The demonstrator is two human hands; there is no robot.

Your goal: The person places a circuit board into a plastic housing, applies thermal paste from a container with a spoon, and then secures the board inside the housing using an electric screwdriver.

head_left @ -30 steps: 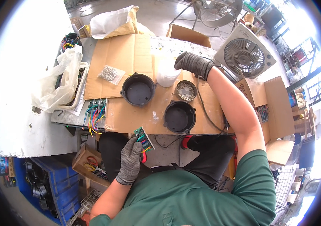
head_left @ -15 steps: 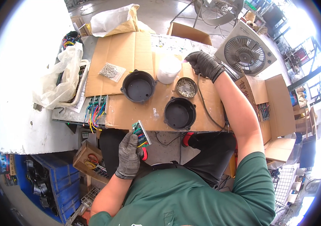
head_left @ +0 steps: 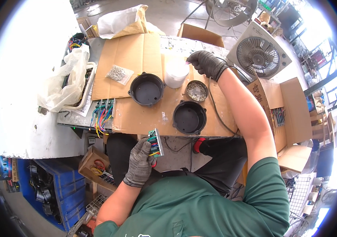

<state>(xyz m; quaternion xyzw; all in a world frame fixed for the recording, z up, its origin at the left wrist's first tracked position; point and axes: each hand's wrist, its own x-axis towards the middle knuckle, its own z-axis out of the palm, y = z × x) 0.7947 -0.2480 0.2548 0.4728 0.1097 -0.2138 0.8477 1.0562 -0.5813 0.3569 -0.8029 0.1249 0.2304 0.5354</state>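
Note:
In my gloved left hand [head_left: 140, 162], closed and held before my lap at the table's front edge, is a circuit board [head_left: 155, 143] with a pale metal strip and coloured wires. My gloved right hand [head_left: 208, 64] is pinched at the upper right of a white tub [head_left: 176, 74]. A small pinkish tip shows at its fingers; what it belongs to is too small to tell. Below that hand sits a round dark dish [head_left: 197, 91] of small metal pieces. Two round black housings stand on the cardboard, one left of the tub [head_left: 146, 90], the other nearer me [head_left: 189, 117].
A bag of small metal parts [head_left: 120, 74] lies on the cardboard [head_left: 137, 122]. Wired boards [head_left: 104, 112] sit at the table's left edge, by a plastic-covered tray [head_left: 67, 81]. A grey cable [head_left: 215, 104] runs down the right side. A fan [head_left: 258, 55] and an open carton [head_left: 294, 110] stand right.
My right hand has moved left, closer over the white tub. The left hand has shifted slightly right, and the board in it has turned more upright.

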